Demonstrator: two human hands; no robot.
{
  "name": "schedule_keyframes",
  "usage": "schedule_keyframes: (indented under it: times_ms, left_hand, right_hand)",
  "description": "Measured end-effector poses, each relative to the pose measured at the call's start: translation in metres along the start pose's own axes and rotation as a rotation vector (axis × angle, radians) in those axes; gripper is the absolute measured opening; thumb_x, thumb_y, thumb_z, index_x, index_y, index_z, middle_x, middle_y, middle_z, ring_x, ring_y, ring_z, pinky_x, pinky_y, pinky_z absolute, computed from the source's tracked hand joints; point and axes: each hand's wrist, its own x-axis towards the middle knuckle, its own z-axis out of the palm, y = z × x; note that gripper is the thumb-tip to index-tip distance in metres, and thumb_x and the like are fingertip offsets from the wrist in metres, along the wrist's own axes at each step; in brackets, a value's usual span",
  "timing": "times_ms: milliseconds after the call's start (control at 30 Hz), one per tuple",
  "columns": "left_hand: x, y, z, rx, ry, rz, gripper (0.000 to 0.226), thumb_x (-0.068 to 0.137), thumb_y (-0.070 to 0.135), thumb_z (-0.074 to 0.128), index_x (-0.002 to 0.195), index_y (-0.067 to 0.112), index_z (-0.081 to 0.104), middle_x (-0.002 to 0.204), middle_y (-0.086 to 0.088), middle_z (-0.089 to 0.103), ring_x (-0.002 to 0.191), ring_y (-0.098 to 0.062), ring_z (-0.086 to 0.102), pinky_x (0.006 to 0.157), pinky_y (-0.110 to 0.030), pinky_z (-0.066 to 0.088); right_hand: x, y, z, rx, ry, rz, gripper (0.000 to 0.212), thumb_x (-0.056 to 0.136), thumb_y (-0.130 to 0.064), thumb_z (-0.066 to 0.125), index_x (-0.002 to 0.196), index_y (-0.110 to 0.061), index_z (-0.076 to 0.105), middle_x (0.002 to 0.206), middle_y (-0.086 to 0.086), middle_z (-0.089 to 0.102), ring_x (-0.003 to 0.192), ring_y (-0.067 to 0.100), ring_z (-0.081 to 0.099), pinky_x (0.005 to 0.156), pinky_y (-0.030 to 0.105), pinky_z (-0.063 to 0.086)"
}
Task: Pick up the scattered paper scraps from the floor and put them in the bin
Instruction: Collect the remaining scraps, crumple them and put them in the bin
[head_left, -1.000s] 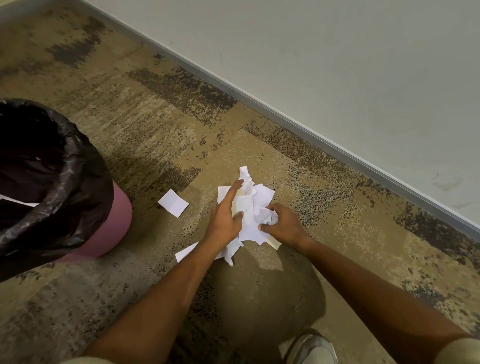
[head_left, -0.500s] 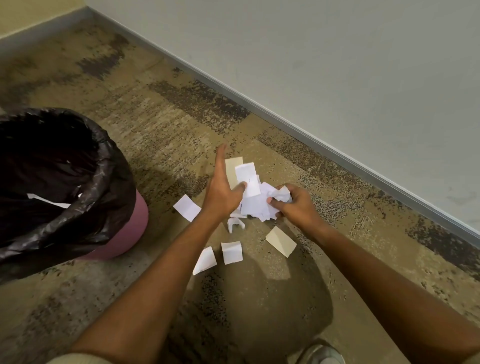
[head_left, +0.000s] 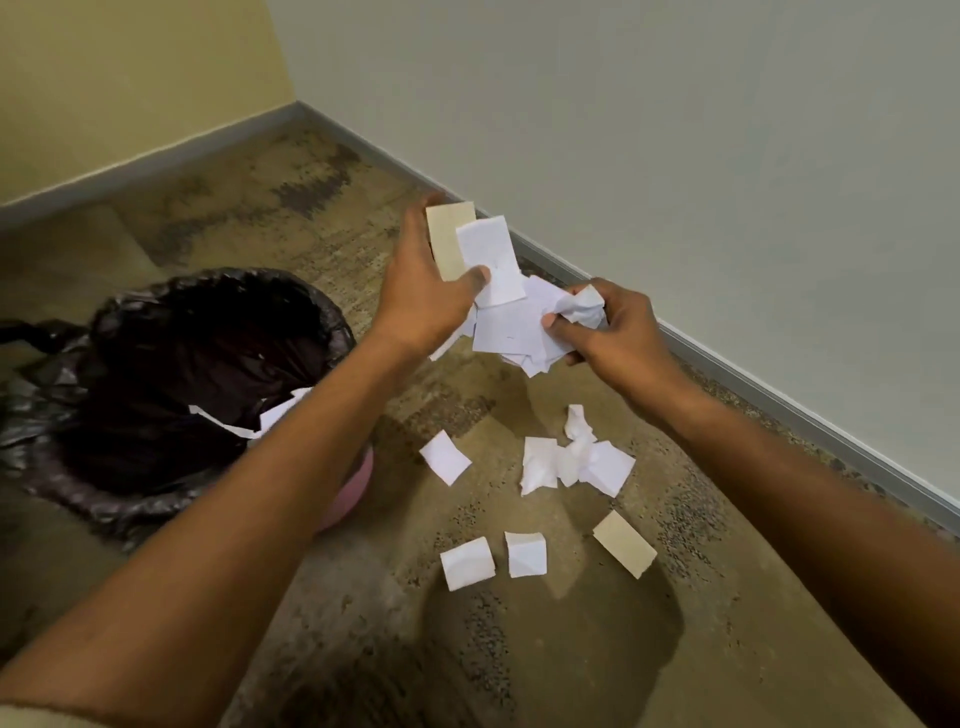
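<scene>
Currently the step in hand is the carry: a gathered bundle of paper scraps (head_left: 511, 322) is held above the floor (head_left: 519, 649), to the right of the bin (head_left: 332, 322) and not yet over its opening. The left hand (head_left: 423, 291) is clamped on the bundle's near-bin side, thumb pressing a white scrap (head_left: 488, 260) against a tan scrap (head_left: 449, 236). The right hand (head_left: 605, 330) is closed on the side away from the bin, its fingers pinching a crumpled white piece (head_left: 584, 306).

The bin carries a black liner (head_left: 67, 457); at least two white scraps (head_left: 228, 423) already lie inside it.

Scraps remaining on the floor, all to the right of the bin:
- one white square (head_left: 445, 457), nearest the bin
- a loose cluster of white pieces (head_left: 576, 460), further from the bin
- two white squares (head_left: 467, 563), (head_left: 525, 554) and one tan piece (head_left: 623, 543), towards the person from the bin

The lower edge of the bundle appears loose, though the view there is partly blocked by the hands.

Next move, as judged: translate both hands together towards the bin until the bundle sits over the liner opening, keep pressure from both sides during travel, then release. Afterwards a further pass over the floor is required for the remaining scraps
</scene>
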Motion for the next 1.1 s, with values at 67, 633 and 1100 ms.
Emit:
schedule_keyframes:
  times_ms: [67,633,1100]
  left_hand:
    - [0.005,0.016,-0.024,0.015,0.025,0.048,0.075,0.088,0.009,0.075,0.149,0.027,0.034,0.143,-0.001,0.052,0.122,-0.018,0.058,0.098,-0.032,0.055]
    - [-0.01,0.092,-0.2,0.389,0.392,0.212,0.048,0.078,0.021,0.065,0.124,0.014,0.053,0.109,0.003,0.066,0.095,-0.018,0.067,0.076,-0.037,0.06]
    - [-0.037,0.048,-0.222,0.574,0.387,0.132,0.045,0.083,0.019,0.065,0.127,0.017,0.053,0.106,0.002,0.064,0.097,-0.03,0.064,0.077,-0.044,0.056]
  right_hand:
    - [0.009,-0.023,0.009,0.014,-0.018,-0.048,0.009,0.09,-0.018,0.075,0.089,-0.023,0.068,0.085,-0.001,0.07,0.08,0.021,0.072,0.066,0.045,0.062]
    - [0.039,-0.161,0.129,-0.186,-0.226,-0.471,0.019,0.084,-0.024,0.075,0.093,-0.013,0.063,0.083,0.003,0.067,0.07,0.023,0.069,0.058,0.046,0.059]
    - [0.011,-0.093,0.208,-0.515,-0.474,-0.553,0.034,0.084,-0.005,0.067,0.115,-0.009,0.056,0.085,0.0,0.064,0.071,0.012,0.058,0.057,0.016,0.037]
